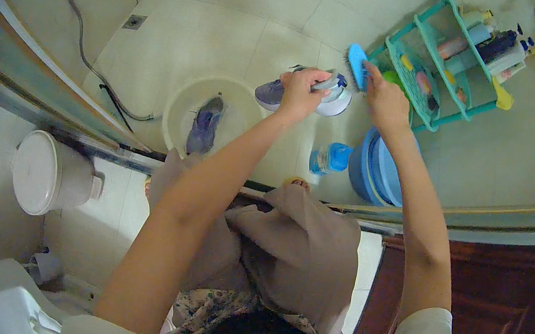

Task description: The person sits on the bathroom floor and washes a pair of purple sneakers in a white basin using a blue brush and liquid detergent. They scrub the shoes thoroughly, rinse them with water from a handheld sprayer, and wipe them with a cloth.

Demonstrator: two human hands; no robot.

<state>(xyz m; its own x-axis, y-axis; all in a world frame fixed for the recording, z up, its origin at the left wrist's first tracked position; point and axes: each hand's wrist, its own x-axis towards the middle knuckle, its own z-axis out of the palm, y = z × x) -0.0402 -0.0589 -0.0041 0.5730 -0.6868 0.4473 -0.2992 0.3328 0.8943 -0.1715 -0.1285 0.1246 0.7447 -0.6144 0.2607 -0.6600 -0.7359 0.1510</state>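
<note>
L grip clasped on grey-purple shoe, R of beige basin, prob to steady it; R grip closed round blue brush, seemingly by its back, freeing the bristle side; 2nd shoe in basin, kept off floor

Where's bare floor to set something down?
Free: tiles between drain, hose and round basin; narrower, between that basin and the bottle. Crowded: the right side, bottle, blue basin, green rack, plus right hand holding a brush.
</note>
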